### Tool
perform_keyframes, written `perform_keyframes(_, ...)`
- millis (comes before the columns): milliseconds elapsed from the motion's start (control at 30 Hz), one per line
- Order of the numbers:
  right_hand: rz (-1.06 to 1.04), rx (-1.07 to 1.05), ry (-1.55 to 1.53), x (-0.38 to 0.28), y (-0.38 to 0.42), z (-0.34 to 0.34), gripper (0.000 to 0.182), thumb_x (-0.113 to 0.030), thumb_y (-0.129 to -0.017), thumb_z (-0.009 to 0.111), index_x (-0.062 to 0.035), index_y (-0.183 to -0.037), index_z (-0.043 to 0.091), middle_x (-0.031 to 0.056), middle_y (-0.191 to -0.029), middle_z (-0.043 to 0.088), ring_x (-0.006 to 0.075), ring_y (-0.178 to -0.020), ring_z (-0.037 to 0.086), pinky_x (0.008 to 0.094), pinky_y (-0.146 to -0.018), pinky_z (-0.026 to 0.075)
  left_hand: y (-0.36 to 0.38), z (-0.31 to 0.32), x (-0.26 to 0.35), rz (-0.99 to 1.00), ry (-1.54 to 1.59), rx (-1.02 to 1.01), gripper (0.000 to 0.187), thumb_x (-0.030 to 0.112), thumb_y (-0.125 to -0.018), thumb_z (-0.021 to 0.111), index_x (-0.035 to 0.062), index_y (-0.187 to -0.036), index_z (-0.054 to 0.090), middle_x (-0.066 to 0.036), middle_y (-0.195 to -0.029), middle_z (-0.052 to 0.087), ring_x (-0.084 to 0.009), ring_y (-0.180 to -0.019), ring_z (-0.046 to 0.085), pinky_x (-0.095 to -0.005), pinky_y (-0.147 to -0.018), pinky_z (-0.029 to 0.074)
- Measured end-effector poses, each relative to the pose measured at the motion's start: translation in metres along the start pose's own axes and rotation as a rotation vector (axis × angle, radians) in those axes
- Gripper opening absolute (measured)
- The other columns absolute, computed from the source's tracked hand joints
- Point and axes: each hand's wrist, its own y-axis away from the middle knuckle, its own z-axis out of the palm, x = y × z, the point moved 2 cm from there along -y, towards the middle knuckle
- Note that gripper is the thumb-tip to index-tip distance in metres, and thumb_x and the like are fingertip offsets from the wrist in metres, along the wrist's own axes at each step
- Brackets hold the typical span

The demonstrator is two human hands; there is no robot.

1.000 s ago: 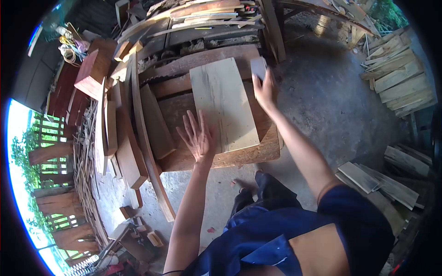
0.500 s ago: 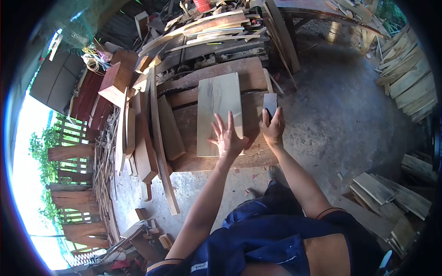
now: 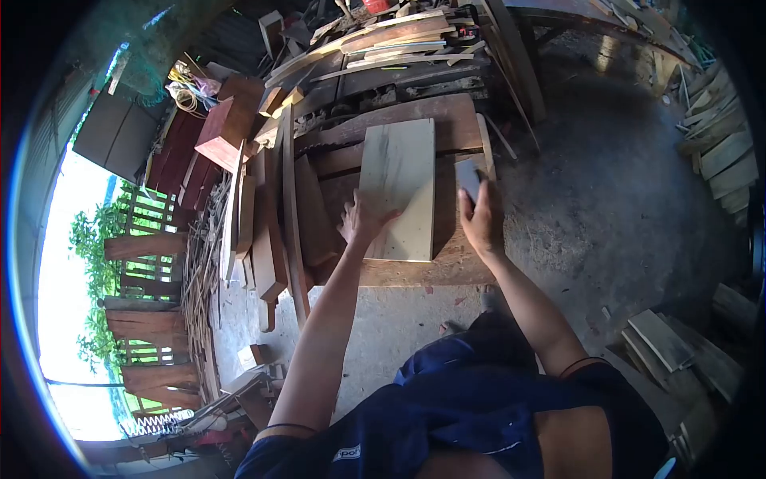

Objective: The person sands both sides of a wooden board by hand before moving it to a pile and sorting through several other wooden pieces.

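A pale, flat wooden board (image 3: 403, 172) with dark grain streaks lies lengthwise on the brown wooden bench (image 3: 399, 275). At the board's left edge is my left hand (image 3: 361, 223), fingers apart, with the thumb over the surface near the lower left corner. Just right of the board, above the bench's right side, my right hand (image 3: 483, 223) grips a small grey block (image 3: 468, 179) between thumb and fingers. The block points away from me and does not touch the board.
Long planks (image 3: 293, 207) and thick beams (image 3: 270, 263) lean along the bench's left side. Behind it is a heap of wood strips (image 3: 399, 40). A reddish wooden block (image 3: 227, 132) stands at the back left. Boards are piled on the floor at lower right (image 3: 661, 339).
My left hand has moved from over the board to its left edge. My right hand still holds the grey block, now tilted differently. The whole view has shifted slightly.
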Motion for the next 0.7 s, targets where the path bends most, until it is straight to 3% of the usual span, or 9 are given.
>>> perform_keyframes(67,-0.302,-0.087,0.141,-0.02,-0.008,-0.016,0.035,-0.021,-0.09,0.062,-0.002,-0.119,0.053,0.0164,-0.092,0.057,0.0342,-0.087,0.057,0.0434,-0.077,0.049,0.001,0.003,0.006,-0.012,0.053,0.006,0.126,0.064,-0.056,0.085,0.0109,-0.152,0.021,-0.022,-0.142,0.043,-0.0369,-0.132,0.043,-0.0576,-0.102,0.037)
perform_keyframes(133,-0.347,-0.174,0.05,-0.027,-0.005,-0.012,0.037,-0.021,-0.09,0.062,-0.003,-0.121,0.053,0.0154,-0.094,0.057,0.0331,-0.088,0.058,0.0436,-0.077,0.048,-0.011,0.021,0.0,-0.01,0.128,0.084,0.121,0.057,-0.057,0.088,0.0058,-0.148,0.028,-0.021,-0.136,0.05,-0.0345,-0.125,0.052,-0.055,-0.097,0.044)
perform_keyframes(167,-0.296,-0.148,0.052,-0.025,-0.003,-0.008,0.038,-0.022,-0.09,0.061,-0.0024,-0.122,0.052,0.0155,-0.095,0.057,0.0335,-0.09,0.057,0.0442,-0.077,0.048,-0.022,0.027,-0.006,-0.005,0.123,0.087,0.121,0.057,-0.057,0.088,0.0058,-0.148,0.028,-0.021,-0.136,0.05,-0.0345,-0.125,0.052,-0.055,-0.097,0.044)
perform_keyframes(233,-0.233,-0.105,0.034,-0.018,-0.006,-0.003,0.039,-0.022,-0.091,0.061,-0.0021,-0.123,0.052,0.0158,-0.096,0.057,0.0336,-0.091,0.057,0.0441,-0.077,0.048,-0.035,0.034,-0.013,-0.001,0.72,-0.357,0.101,0.037,-0.066,0.089,0.0011,-0.144,0.035,-0.019,-0.128,0.057,-0.0307,-0.114,0.06,-0.0492,-0.092,0.051)
perform_keyframes(267,-0.176,-0.066,0.02,-0.013,-0.008,-0.002,0.04,-0.022,-0.091,0.061,-0.0018,-0.123,0.051,0.0161,-0.098,0.057,0.0337,-0.091,0.057,0.0441,-0.076,0.048,-0.039,0.037,-0.017,0.003,0.716,-0.36,0.101,0.037,-0.066,0.089,0.0011,-0.144,0.035,-0.019,-0.128,0.057,-0.0307,-0.114,0.06,-0.0492,-0.092,0.051)
perform_keyframes(333,-0.13,-0.104,0.007,-0.011,-0.008,-0.005,0.041,-0.02,-0.09,0.062,-0.0015,-0.125,0.049,0.017,-0.1,0.058,0.0341,-0.094,0.057,0.0437,-0.077,0.049,-0.014,0.008,-0.003,0.058,1.264,-0.493,0.071,0.013,-0.08,0.078,-0.002,-0.14,0.042,-0.014,-0.127,0.06,-0.0191,-0.105,0.064,-0.0336,-0.087,0.056)
perform_keyframes(467,-0.148,-0.112,0.032,-0.018,-0.011,-0.009,0.041,-0.017,-0.09,0.063,-0.0015,-0.126,0.049,0.0172,-0.099,0.059,0.0332,-0.093,0.06,0.0417,-0.081,0.05,0.026,-0.042,0.023,0.409,1.386,-0.404,0.071,0.002,-0.081,0.071,0.0022,-0.144,0.039,-0.014,-0.13,0.058,-0.0244,-0.112,0.062,-0.0358,-0.098,0.05)
perform_keyframes(600,0.021,-0.046,-0.037,-0.002,-0.005,-0.007,0.04,-0.02,-0.095,0.061,0.0007,-0.127,0.05,0.0215,-0.109,0.062,0.0363,-0.1,0.062,0.0422,-0.085,0.051,0.038,-0.101,0.04,0.5,1.02,-0.263,0.077,0.002,-0.078,0.069,0.0032,-0.147,0.035,-0.017,-0.129,0.06,-0.0279,-0.116,0.061,-0.038,-0.101,0.048)
perform_keyframes(700,0.15,-0.024,-0.184,0.004,-0.002,0.001,0.042,-0.021,-0.096,0.06,0.0024,-0.13,0.048,0.0244,-0.112,0.061,0.0389,-0.104,0.061,0.0441,-0.086,0.051,0.065,-0.134,0.066,0.633,0.189,-0.016,0.075,-0.001,-0.079,0.055,0.0031,-0.149,0.028,-0.026,-0.124,0.061,-0.0345,-0.119,0.059,-0.0411,-0.101,0.048)
